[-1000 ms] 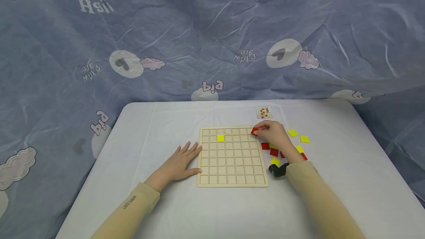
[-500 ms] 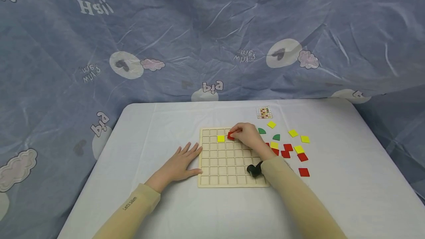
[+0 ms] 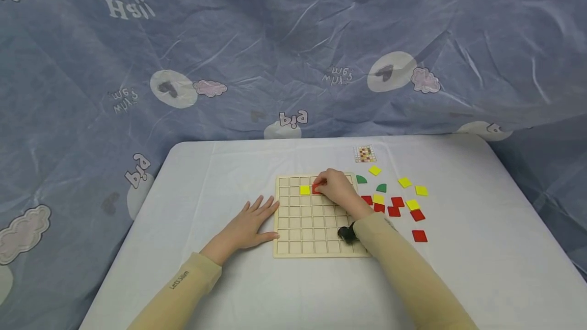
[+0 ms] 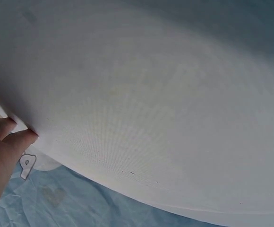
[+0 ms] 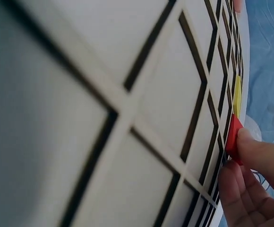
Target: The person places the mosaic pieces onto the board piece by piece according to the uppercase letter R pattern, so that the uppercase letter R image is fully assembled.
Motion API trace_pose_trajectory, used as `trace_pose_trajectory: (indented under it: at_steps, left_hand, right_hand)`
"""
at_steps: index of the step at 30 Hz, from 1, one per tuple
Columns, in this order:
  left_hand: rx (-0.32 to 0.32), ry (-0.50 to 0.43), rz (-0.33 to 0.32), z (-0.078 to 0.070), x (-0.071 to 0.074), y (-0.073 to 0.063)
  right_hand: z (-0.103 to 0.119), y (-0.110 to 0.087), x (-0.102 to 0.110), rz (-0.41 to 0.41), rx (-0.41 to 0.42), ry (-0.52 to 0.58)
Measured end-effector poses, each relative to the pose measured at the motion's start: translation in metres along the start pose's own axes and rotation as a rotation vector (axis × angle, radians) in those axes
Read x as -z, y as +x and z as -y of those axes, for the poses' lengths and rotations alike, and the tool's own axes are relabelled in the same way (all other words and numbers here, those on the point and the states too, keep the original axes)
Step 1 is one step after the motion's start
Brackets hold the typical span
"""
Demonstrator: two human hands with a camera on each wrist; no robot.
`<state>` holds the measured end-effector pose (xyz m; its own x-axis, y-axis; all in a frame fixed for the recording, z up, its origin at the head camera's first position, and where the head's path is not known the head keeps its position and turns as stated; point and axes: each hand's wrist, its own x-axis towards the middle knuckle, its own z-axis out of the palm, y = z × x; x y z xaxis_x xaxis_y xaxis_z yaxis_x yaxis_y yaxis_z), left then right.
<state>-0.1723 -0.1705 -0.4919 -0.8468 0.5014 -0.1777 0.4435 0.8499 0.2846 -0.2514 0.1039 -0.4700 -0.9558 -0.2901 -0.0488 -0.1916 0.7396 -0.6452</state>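
Observation:
A wooden grid board (image 3: 306, 222) lies on the white table, with one yellow square tile (image 3: 304, 190) seated in a cell of its second row. My right hand (image 3: 338, 187) pinches a red square tile (image 3: 315, 189) between thumb and fingers at the cell just right of the yellow one. In the right wrist view, the red tile (image 5: 233, 139) looks tilted against the grid ribs, under the thumb. My left hand (image 3: 246, 224) lies flat with fingers spread, its fingertips and thumb touching the board's left edge. Only a few left fingers (image 4: 20, 140) show in the left wrist view.
Right of the board lie scattered red tiles (image 3: 419, 236), yellow tiles (image 3: 404, 182) and two green quarter-round pieces (image 3: 381, 188). A small printed pattern card (image 3: 365, 154) rests behind them. A black wrist camera (image 3: 347, 234) hangs over the board's lower right.
My right hand has carried the red tile leftward from the board's upper right corner to beside the yellow tile, lowering it in the last half second. The left hand stays put.

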Motion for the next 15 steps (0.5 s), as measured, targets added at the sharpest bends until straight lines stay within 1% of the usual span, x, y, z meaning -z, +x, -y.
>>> trace_pose_trajectory:
  at_steps: [4,11,15]
  left_hand:
    - [0.005,-0.001,0.0,0.0004,0.0,-0.0004]
    - [0.007,0.004,-0.006,0.0015,-0.0011,0.0001]
    - [0.003,0.005,-0.012,0.0015,-0.0007,0.0009]
  right_hand:
    - [0.0015,0.0026,-0.0031,-0.008,0.006,-0.028]
    - [0.0024,0.0052,-0.0057,-0.012,-0.009,-0.06]
    - [0.0037,0.0019,-0.0005,-0.001,-0.013,-0.037]
